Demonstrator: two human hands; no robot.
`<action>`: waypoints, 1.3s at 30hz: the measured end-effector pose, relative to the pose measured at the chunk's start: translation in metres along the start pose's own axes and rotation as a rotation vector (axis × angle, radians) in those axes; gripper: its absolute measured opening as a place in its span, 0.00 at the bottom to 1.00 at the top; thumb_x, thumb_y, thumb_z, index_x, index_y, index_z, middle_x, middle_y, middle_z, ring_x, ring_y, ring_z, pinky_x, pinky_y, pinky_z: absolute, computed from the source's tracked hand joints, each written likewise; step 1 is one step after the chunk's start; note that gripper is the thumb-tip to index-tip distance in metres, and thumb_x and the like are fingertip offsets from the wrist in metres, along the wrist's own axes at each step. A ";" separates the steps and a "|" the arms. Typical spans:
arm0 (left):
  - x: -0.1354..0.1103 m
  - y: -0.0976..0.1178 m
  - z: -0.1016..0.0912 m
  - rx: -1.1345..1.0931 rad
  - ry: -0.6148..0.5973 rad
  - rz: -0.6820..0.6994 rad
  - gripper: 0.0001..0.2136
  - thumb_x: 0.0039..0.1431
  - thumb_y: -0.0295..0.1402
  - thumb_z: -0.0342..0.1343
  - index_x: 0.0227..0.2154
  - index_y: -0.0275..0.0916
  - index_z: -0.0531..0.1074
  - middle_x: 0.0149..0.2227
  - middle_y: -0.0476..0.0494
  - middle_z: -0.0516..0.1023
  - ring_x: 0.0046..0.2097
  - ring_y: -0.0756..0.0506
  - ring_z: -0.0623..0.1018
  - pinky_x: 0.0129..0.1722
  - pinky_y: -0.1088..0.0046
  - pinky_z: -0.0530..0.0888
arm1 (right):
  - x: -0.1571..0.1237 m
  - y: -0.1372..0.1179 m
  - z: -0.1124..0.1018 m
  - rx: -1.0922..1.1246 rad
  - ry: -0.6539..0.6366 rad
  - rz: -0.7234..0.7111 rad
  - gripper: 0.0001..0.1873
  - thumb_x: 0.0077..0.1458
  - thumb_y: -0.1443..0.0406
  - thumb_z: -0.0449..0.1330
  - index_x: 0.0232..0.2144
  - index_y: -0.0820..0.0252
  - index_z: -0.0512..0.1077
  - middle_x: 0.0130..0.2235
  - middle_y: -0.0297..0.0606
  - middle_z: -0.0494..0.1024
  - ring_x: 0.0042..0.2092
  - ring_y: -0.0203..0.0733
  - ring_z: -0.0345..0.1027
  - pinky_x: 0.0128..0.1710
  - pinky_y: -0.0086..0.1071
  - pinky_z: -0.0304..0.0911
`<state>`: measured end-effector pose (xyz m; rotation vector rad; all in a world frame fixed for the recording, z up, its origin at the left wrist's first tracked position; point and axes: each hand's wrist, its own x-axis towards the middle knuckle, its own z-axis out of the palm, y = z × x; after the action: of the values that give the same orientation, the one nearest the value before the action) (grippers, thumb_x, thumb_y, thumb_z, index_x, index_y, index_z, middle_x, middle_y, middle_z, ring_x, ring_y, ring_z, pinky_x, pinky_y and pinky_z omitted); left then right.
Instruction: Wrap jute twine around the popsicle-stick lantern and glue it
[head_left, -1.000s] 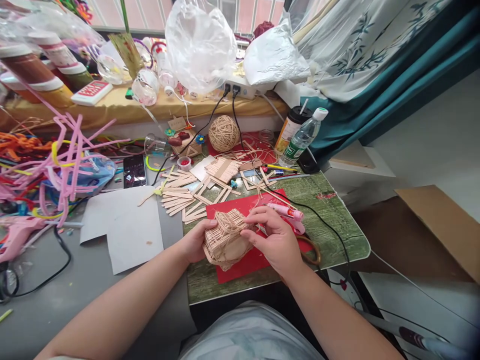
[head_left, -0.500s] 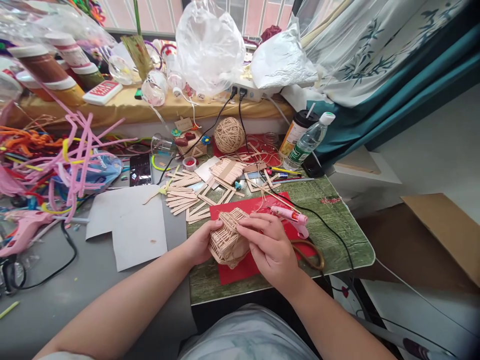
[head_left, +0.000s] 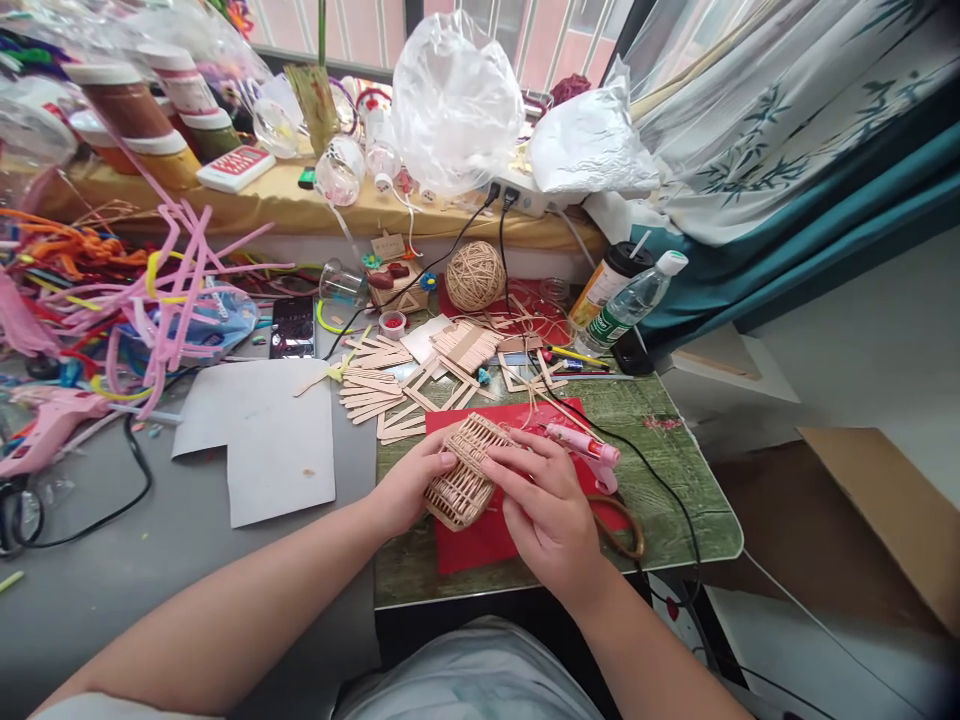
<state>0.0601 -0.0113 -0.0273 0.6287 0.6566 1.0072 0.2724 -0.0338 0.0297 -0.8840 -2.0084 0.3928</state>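
A small woven twine basket (head_left: 466,482) is held tilted over a red sheet (head_left: 480,540), its slatted side facing me. My left hand (head_left: 416,478) grips its left side, with the thumb pressed on the weave. My right hand (head_left: 551,505) is on its right side, fingers laid against the edge; part of the basket is hidden behind them. Just beyond the right hand lies a pink hot glue gun (head_left: 585,445). A brown looped cord (head_left: 626,530) rests beside that hand.
Popsicle sticks (head_left: 371,390) and stick frames lie behind the basket, near a ball of twine (head_left: 475,275). A water bottle (head_left: 630,305) and a cup (head_left: 607,285) stand back right. Black cable (head_left: 667,470) crosses the table. Pink pipe cleaners (head_left: 176,290) and another glue gun (head_left: 49,430) are left.
The basket has turned in my hands, so its flat slatted side now shows more fully. Both hands stay on it. The camera view has shifted slightly.
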 end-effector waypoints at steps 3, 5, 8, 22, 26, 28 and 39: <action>-0.001 -0.001 -0.002 -0.008 -0.039 0.003 0.29 0.58 0.42 0.70 0.60 0.39 0.77 0.59 0.35 0.82 0.56 0.34 0.82 0.52 0.65 0.77 | -0.004 0.006 0.001 -0.056 -0.029 -0.070 0.40 0.63 0.78 0.61 0.70 0.38 0.68 0.60 0.39 0.82 0.67 0.58 0.67 0.66 0.63 0.66; -0.002 0.002 -0.001 -0.019 -0.101 -0.021 0.29 0.59 0.45 0.69 0.61 0.39 0.76 0.58 0.34 0.82 0.55 0.34 0.82 0.50 0.65 0.77 | -0.006 0.008 0.002 -0.059 -0.048 -0.084 0.39 0.63 0.78 0.60 0.70 0.39 0.68 0.61 0.40 0.81 0.68 0.58 0.65 0.66 0.63 0.67; -0.004 0.010 0.002 -0.037 -0.185 -0.060 0.30 0.60 0.49 0.69 0.61 0.39 0.77 0.57 0.34 0.83 0.53 0.35 0.83 0.49 0.64 0.79 | -0.005 0.007 0.003 -0.061 -0.061 -0.077 0.39 0.65 0.76 0.59 0.71 0.39 0.67 0.61 0.39 0.81 0.68 0.58 0.66 0.66 0.63 0.67; 0.003 0.014 -0.013 -0.109 -0.082 -0.053 0.26 0.62 0.50 0.66 0.54 0.35 0.81 0.53 0.34 0.86 0.52 0.35 0.85 0.51 0.64 0.79 | -0.043 0.012 -0.007 0.198 0.155 0.346 0.16 0.73 0.68 0.55 0.54 0.48 0.78 0.38 0.38 0.81 0.41 0.45 0.76 0.45 0.43 0.73; 0.005 0.018 -0.012 -0.040 -0.079 0.025 0.28 0.61 0.51 0.67 0.57 0.37 0.79 0.57 0.34 0.84 0.55 0.34 0.84 0.52 0.64 0.79 | -0.049 0.014 0.001 0.431 0.157 0.561 0.12 0.75 0.61 0.56 0.40 0.54 0.78 0.28 0.32 0.76 0.30 0.38 0.70 0.34 0.33 0.68; 0.007 0.019 -0.011 0.015 -0.085 0.075 0.32 0.59 0.51 0.68 0.61 0.38 0.76 0.59 0.34 0.82 0.58 0.33 0.82 0.55 0.63 0.78 | -0.049 0.011 0.002 0.505 0.175 0.626 0.17 0.75 0.59 0.56 0.33 0.56 0.75 0.25 0.31 0.73 0.28 0.37 0.67 0.31 0.31 0.66; 0.007 0.012 -0.020 0.163 -0.106 0.136 0.45 0.56 0.54 0.70 0.72 0.42 0.64 0.69 0.32 0.72 0.69 0.29 0.71 0.65 0.57 0.70 | -0.025 -0.003 -0.004 0.471 0.156 0.532 0.05 0.60 0.68 0.73 0.37 0.50 0.85 0.37 0.33 0.88 0.39 0.40 0.82 0.45 0.33 0.76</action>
<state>0.0414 0.0033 -0.0326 0.8733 0.6123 1.0449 0.2835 -0.0540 0.0188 -1.0908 -1.4256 1.0130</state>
